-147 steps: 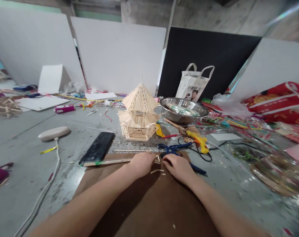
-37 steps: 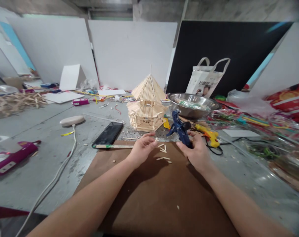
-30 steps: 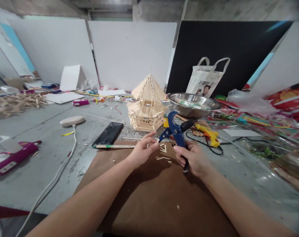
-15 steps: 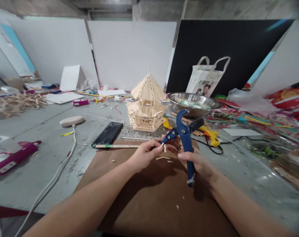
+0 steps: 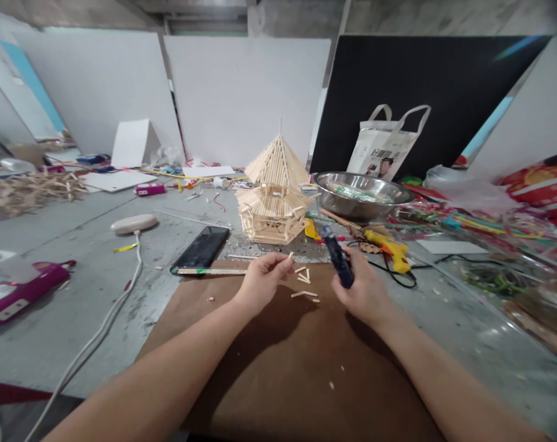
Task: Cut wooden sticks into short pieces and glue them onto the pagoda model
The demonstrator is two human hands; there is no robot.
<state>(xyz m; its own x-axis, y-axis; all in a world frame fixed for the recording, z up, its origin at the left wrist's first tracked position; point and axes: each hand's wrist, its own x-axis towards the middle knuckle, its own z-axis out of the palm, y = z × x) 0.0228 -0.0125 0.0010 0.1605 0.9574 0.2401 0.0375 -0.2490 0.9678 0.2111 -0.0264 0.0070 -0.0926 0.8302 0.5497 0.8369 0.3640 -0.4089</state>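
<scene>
My left hand pinches a short wooden stick piece between thumb and fingertips above the brown board. My right hand is wrapped round the handles of a blue cutter, which points away from me with its jaws closed. Several cut stick bits lie on the board between the two hands. Just beyond the hands stands a small pagoda made of sticks.
A black phone and a long stick lie left of the board. A yellow glue gun with black cable and a steel bowl sit to the right, amid coloured clutter. A white cable crosses the grey table.
My right hand picked the blue cutter up from the table, swung it to the stick piece in my left hand, then drew it back right with the jaws closed.
</scene>
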